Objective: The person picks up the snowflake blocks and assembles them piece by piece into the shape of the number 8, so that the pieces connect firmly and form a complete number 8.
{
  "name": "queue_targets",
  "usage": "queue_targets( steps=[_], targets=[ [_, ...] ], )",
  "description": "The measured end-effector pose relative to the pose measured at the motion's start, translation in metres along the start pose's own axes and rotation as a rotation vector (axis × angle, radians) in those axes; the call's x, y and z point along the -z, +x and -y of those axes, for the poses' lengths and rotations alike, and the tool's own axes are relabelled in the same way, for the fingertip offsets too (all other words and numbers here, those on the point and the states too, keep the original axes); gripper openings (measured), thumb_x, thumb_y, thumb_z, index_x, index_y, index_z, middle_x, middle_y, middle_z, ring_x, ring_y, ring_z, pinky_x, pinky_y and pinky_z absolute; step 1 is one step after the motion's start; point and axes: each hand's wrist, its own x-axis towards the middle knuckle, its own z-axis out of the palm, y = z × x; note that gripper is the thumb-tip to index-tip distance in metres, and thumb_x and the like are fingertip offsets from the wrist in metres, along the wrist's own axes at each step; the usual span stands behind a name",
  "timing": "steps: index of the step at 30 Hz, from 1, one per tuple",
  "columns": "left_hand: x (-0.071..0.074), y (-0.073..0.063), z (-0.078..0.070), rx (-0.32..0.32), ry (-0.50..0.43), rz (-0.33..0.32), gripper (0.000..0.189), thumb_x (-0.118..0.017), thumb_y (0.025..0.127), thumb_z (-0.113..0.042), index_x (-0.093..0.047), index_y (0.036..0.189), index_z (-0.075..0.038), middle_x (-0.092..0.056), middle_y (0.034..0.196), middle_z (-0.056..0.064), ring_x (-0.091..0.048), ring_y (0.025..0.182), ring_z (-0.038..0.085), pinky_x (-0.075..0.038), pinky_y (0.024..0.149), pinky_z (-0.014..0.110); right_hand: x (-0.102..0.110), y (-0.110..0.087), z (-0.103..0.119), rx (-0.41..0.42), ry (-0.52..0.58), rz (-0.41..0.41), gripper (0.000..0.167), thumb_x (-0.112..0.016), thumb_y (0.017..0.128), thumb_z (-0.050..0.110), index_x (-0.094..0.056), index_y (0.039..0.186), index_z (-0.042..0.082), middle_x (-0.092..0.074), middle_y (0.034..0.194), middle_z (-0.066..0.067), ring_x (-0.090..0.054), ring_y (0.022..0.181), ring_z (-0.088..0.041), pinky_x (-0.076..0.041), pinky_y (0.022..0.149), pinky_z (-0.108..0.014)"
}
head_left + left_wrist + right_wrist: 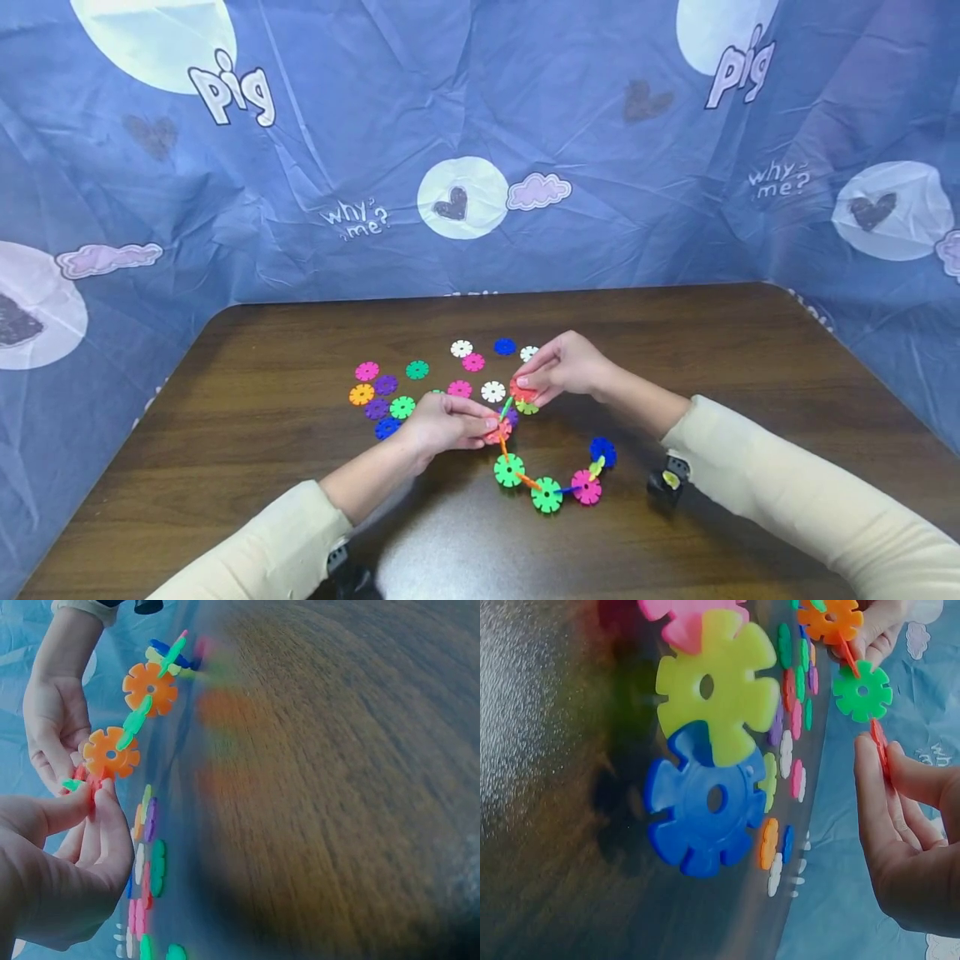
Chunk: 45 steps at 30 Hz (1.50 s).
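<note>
A curved chain of notched plastic discs hangs from my left hand (450, 423), whose thumb and fingers pinch a red disc (501, 430). A green disc (506, 408), seen edge-on, sticks up from that red one. My right hand (567, 367) pinches another red disc (522, 388), its edge meeting the green disc (862, 691) in the right wrist view; whether it is slotted in, I cannot tell. Further along the chain come orange and green discs (547, 495), a pink disc (586, 487), a yellow disc (716, 686) and a blue disc (709, 799) at the end.
Loose discs lie behind and left of the hands, among them an orange disc (362, 394), a white disc (493, 392) and a blue disc (505, 346). The brown table (675, 350) ends at a printed blue cloth (375, 150).
</note>
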Motion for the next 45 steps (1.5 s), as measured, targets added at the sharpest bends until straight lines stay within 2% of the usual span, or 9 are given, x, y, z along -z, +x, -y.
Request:
queue_targets(
  steps=[5, 12, 16, 19, 23, 28, 34, 39, 45],
  targets=[
    [-0.003, 0.002, 0.001, -0.019, 0.015, -0.005, 0.022, -0.068, 0.086, -0.002, -0.069, 0.104, 0.009, -0.076, 0.087, 0.011, -0.068, 0.07, 0.007, -0.061, 0.077, 0.029, -0.004, 0.0, -0.002, -0.004, -0.021, -0.009, 0.021, -0.072, 0.084, 0.005, -0.071, 0.098, -0.01, -0.075, 0.086, -0.019, -0.073, 0.063, -0.02, -0.061, 0.069, -0.042],
    [-0.015, 0.002, -0.001, -0.051, 0.134, -0.13, 0.014, -0.072, 0.082, -0.002, -0.074, 0.094, 0.005, -0.075, 0.083, 0.014, -0.063, 0.06, 0.005, -0.059, 0.065, 0.023, -0.012, -0.008, 0.012, -0.046, -0.091, -0.04, 0.017, -0.071, 0.082, -0.001, -0.07, 0.095, -0.012, -0.074, 0.084, -0.021, -0.07, 0.058, -0.017, -0.061, 0.069, -0.044],
    [-0.016, 0.003, 0.0, -0.041, 0.127, -0.166, 0.012, -0.073, 0.082, -0.002, -0.075, 0.092, 0.004, -0.075, 0.08, 0.011, -0.06, 0.059, 0.004, -0.056, 0.06, 0.019, -0.015, -0.006, 0.017, -0.043, -0.135, -0.062, 0.015, -0.074, 0.081, 0.001, -0.072, 0.092, -0.009, -0.075, 0.08, -0.018, -0.07, 0.057, -0.016, -0.061, 0.07, -0.045],
    [-0.015, 0.004, 0.003, -0.044, 0.041, -0.146, 0.015, -0.071, 0.082, 0.001, -0.073, 0.095, 0.008, -0.075, 0.082, 0.015, -0.063, 0.06, 0.005, -0.059, 0.064, 0.023, -0.016, -0.004, 0.019, -0.035, -0.138, -0.062, 0.016, -0.074, 0.081, 0.003, -0.073, 0.093, -0.008, -0.075, 0.082, -0.018, -0.07, 0.058, -0.015, -0.061, 0.071, -0.045],
    [-0.016, 0.002, 0.003, -0.039, -0.058, -0.077, 0.02, -0.069, 0.084, 0.002, -0.069, 0.101, 0.012, -0.075, 0.087, 0.019, -0.068, 0.063, 0.008, -0.062, 0.07, 0.03, -0.015, -0.001, 0.022, -0.032, -0.169, 0.0, 0.02, -0.072, 0.085, 0.009, -0.073, 0.099, -0.006, -0.075, 0.085, -0.016, -0.071, 0.063, -0.014, -0.061, 0.072, -0.042],
    [-0.018, -0.006, 0.003, -0.009, -0.066, -0.037, 0.02, -0.067, 0.086, 0.0, -0.068, 0.102, 0.012, -0.075, 0.087, 0.019, -0.069, 0.062, 0.011, -0.062, 0.072, 0.032, -0.009, 0.0, 0.018, -0.093, -0.208, 0.122, 0.026, -0.068, 0.09, 0.018, -0.071, 0.107, -0.001, -0.075, 0.085, -0.007, -0.071, 0.071, -0.016, -0.061, 0.077, -0.038],
    [-0.015, -0.013, 0.006, -0.008, -0.034, -0.042, 0.018, -0.065, 0.087, 0.0, -0.068, 0.101, 0.012, -0.074, 0.086, 0.02, -0.071, 0.064, 0.014, -0.062, 0.07, 0.032, -0.004, 0.0, 0.008, -0.138, -0.07, 0.178, 0.03, -0.063, 0.092, 0.009, -0.062, 0.118, -0.007, -0.072, 0.083, -0.004, -0.068, 0.074, -0.014, -0.061, 0.082, -0.037],
    [-0.012, -0.017, 0.006, -0.06, 0.083, -0.005, 0.017, -0.064, 0.088, -0.001, -0.069, 0.1, 0.011, -0.073, 0.089, 0.023, -0.072, 0.07, 0.017, -0.062, 0.07, 0.032, -0.008, -0.004, 0.0, -0.164, 0.069, 0.202, 0.031, -0.058, 0.091, -0.002, -0.056, 0.119, -0.015, -0.069, 0.075, 0.003, -0.066, 0.069, -0.009, -0.061, 0.078, -0.029],
    [-0.009, -0.011, 0.003, -0.092, 0.148, -0.064, 0.018, -0.066, 0.089, -0.007, -0.07, 0.098, 0.008, -0.073, 0.09, 0.023, -0.074, 0.076, 0.023, -0.062, 0.072, 0.034, -0.013, -0.008, -0.004, -0.2, 0.139, 0.22, 0.031, -0.058, 0.092, -0.001, -0.057, 0.12, -0.015, -0.069, 0.074, 0.004, -0.067, 0.068, -0.009, -0.061, 0.079, -0.03]
  ],
)
